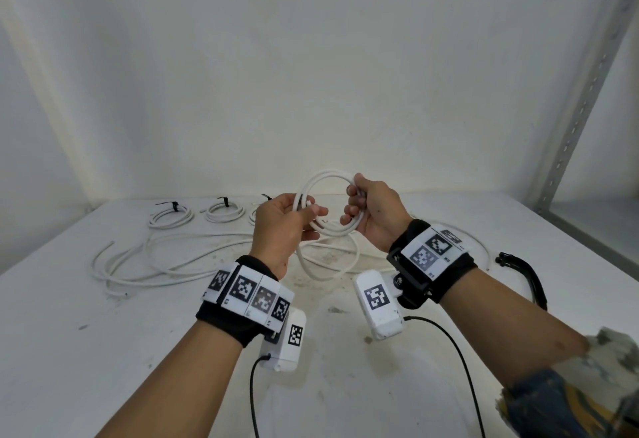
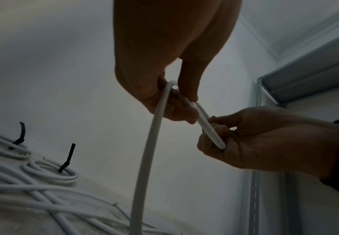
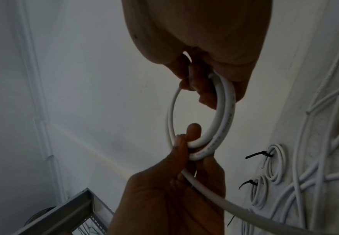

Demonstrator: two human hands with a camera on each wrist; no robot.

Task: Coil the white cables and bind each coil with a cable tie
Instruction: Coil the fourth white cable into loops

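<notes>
Holding up a half-made coil (image 1: pixel 328 202) at the centre of the head view, both hands work above the tabletop (image 1: pixel 449 351). The right hand (image 1: pixel 375 213) has its fingers curled round the loops on the right side, keeping them stacked. The left hand (image 1: pixel 283 226) pinches the opposite side and guides the trailing cable (image 1: pixel 304 258), which hangs to the loose tangle (image 1: pixel 155 265) at middle left. Lifting it likely lets slack feed freely. Tied coils (image 1: pixel 171 214) sit in a row at the back, out of the way; spare black ties (image 1: pixel 529 275) wait at right.
</notes>
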